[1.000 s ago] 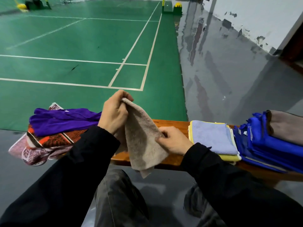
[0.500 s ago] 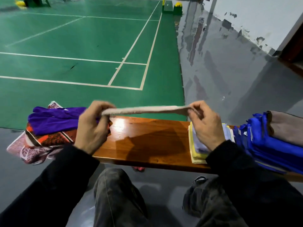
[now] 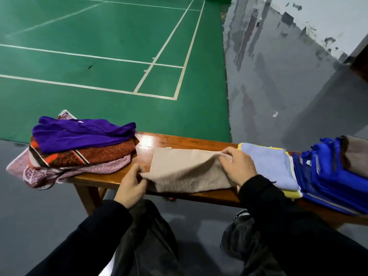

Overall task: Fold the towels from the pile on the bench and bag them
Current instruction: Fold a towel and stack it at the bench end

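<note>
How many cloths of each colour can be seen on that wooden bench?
Purple: 1, the crumpled purple towel topping the left pile.
Red-orange patterned: 1.
Pink patterned: 1.
Beige: 1, the flat beige towel pinched by the left hand and right hand.
Pale blue: 1.
Yellow: 1.
Blue: 1 bundle; layers uncountable.
Brown-grey: 1.
Total: 8.

Beige towel [image 3: 185, 172] spread on wooden bench [image 3: 159, 139], unfolded pile [image 3: 79, 148] left, folded stack [image 3: 272, 168] right

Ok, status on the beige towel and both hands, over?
Left hand pinches beige towel at its left corner. Right hand grips its right edge. Towel flat on bench, between unfolded pile and folded stack. Nothing in the way.
</note>
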`<state>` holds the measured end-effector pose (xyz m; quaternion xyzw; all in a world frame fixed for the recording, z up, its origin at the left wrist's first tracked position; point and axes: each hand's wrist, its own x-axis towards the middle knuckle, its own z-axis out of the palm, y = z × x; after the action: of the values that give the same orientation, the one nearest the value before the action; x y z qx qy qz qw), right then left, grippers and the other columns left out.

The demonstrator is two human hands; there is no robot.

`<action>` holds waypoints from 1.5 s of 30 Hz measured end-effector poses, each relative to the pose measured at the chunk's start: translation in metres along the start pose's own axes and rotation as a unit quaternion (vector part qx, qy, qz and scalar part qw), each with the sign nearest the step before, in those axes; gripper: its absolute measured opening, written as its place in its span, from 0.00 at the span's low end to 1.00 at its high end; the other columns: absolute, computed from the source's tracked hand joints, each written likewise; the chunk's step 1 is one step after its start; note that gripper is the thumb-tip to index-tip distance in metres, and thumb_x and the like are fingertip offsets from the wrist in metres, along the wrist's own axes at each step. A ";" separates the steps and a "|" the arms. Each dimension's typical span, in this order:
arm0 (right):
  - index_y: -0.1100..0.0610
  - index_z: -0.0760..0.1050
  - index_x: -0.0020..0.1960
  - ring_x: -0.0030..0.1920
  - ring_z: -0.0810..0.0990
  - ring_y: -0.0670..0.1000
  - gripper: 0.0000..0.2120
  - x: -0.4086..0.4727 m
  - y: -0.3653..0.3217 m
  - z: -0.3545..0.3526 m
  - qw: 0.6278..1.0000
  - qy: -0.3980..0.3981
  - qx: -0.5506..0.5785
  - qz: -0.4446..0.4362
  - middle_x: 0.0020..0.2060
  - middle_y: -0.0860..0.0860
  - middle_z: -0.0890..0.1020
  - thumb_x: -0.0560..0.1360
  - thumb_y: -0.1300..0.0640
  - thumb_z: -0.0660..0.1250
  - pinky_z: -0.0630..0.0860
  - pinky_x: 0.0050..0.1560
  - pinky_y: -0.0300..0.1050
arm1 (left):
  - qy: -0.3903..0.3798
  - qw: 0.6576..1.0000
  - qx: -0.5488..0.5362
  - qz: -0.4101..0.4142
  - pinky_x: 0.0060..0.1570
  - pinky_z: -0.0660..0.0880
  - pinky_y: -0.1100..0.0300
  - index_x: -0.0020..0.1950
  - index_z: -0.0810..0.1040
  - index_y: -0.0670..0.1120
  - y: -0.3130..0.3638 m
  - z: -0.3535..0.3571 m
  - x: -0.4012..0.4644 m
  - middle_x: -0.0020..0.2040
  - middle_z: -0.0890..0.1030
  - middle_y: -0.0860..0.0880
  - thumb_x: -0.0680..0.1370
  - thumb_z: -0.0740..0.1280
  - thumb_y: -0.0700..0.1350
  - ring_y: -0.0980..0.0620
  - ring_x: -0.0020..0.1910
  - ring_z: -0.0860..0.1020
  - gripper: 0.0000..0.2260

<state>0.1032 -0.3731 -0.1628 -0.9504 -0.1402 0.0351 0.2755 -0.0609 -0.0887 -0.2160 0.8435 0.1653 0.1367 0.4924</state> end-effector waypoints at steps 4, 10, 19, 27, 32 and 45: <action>0.49 0.79 0.51 0.52 0.80 0.60 0.09 0.039 -0.006 0.001 0.991 0.002 -0.129 0.038 0.47 0.53 0.85 0.77 0.52 0.60 0.74 0.50 0.49 | 0.061 0.997 0.023 -0.047 0.48 0.72 0.55 0.49 0.74 0.48 0.006 0.012 0.047 0.46 0.79 0.48 0.81 0.63 0.37 0.53 0.44 0.76 0.06; 0.49 0.75 0.45 0.55 0.78 0.54 0.09 0.074 -0.001 0.018 0.930 -0.029 -0.366 -0.010 0.38 0.49 0.79 0.79 0.51 0.57 0.54 0.76 0.59 | 0.080 0.988 0.098 -0.090 0.51 0.72 0.56 0.56 0.77 0.44 0.001 0.033 0.095 0.52 0.82 0.40 0.81 0.61 0.39 0.40 0.51 0.80 0.07; 0.49 0.71 0.44 0.58 0.77 0.55 0.06 0.086 0.010 0.033 0.908 -0.071 -0.412 -0.012 0.37 0.48 0.75 0.80 0.52 0.60 0.47 0.77 0.65 | 0.013 0.960 0.278 -0.024 0.45 0.74 0.48 0.56 0.76 0.47 -0.017 0.051 0.102 0.54 0.77 0.43 0.76 0.65 0.38 0.37 0.49 0.78 0.10; 0.52 0.68 0.71 0.61 0.76 0.55 0.21 0.064 -0.011 0.048 0.947 -0.030 -0.275 -0.161 0.64 0.53 0.75 0.78 0.52 0.61 0.69 0.67 0.53 | 0.003 0.907 0.421 0.004 0.58 0.71 0.47 0.69 0.68 0.50 -0.036 0.051 0.082 0.64 0.74 0.44 0.78 0.58 0.63 0.43 0.61 0.72 0.25; 0.51 0.51 0.81 0.77 0.60 0.57 0.41 -0.011 -0.048 0.105 0.926 -0.241 -0.163 -0.241 0.78 0.53 0.61 0.74 0.45 0.66 0.60 0.76 0.57 | -0.022 0.904 0.420 0.077 0.47 0.75 0.46 0.63 0.73 0.51 -0.025 0.056 0.030 0.54 0.77 0.41 0.79 0.56 0.54 0.39 0.52 0.76 0.16; 0.53 0.73 0.58 0.63 0.75 0.60 0.19 -0.041 0.004 0.119 0.939 -0.104 -0.096 -0.315 0.56 0.56 0.76 0.68 0.60 0.62 0.57 0.78 0.58 | -0.087 0.885 0.431 0.154 0.58 0.71 0.47 0.62 0.76 0.55 -0.031 0.034 -0.015 0.63 0.74 0.47 0.67 0.74 0.45 0.41 0.63 0.73 0.24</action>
<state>0.0473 -0.3266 -0.2658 -0.8706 -0.4627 0.0316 0.1642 -0.0654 -0.1071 -0.2608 0.9960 0.0324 0.0522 0.0656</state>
